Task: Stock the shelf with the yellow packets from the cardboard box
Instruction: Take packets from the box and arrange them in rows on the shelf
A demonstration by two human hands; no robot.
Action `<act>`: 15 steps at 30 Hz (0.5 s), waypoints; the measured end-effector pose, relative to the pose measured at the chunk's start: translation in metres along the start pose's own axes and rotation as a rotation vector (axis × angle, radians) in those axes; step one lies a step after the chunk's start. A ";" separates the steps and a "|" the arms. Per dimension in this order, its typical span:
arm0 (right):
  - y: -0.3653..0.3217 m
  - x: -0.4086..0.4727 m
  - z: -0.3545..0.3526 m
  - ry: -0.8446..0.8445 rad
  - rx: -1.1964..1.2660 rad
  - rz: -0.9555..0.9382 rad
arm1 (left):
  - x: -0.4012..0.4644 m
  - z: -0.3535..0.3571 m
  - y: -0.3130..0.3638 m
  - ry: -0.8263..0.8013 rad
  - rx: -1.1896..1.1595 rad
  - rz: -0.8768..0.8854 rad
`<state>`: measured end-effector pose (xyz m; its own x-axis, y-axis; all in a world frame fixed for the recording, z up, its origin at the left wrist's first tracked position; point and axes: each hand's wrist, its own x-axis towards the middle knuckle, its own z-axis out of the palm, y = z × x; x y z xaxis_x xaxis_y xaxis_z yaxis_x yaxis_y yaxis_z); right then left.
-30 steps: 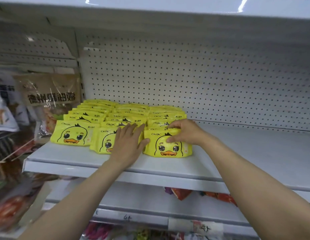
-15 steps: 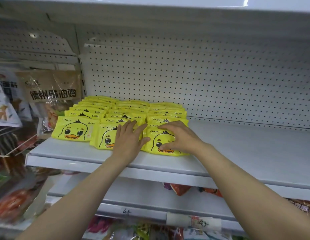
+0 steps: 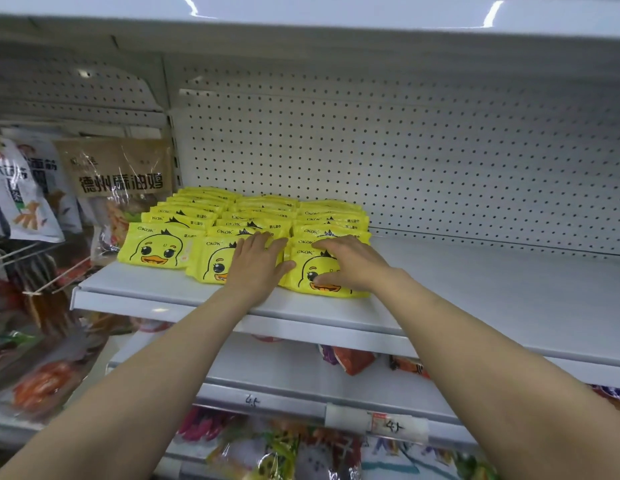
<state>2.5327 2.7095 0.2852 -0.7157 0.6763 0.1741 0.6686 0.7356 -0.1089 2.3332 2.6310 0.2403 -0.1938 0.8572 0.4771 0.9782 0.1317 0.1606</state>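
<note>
Both hands flat: left hand (image 3: 256,268), right hand (image 3: 350,263) pressing front packets (image 3: 301,278). Packets likely light, soft, slippery; grip by edges.

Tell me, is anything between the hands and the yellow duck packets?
No. The left hand lies flat on the middle front packet, and the right hand rests on the right front packet. Nothing sits between them on the shelf.
</note>
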 end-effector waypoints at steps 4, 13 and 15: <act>-0.011 0.007 -0.017 0.009 -0.040 0.018 | -0.001 -0.024 0.003 -0.063 0.027 -0.073; -0.086 0.023 -0.056 0.121 -0.002 -0.149 | -0.044 -0.112 -0.035 0.019 0.039 -0.199; -0.112 0.026 -0.057 0.150 0.013 -0.203 | -0.058 -0.129 -0.054 0.052 0.040 -0.233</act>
<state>2.4507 2.6431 0.3573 -0.7962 0.5024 0.3370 0.5112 0.8567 -0.0695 2.2820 2.5097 0.3155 -0.4174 0.7745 0.4754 0.9085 0.3437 0.2377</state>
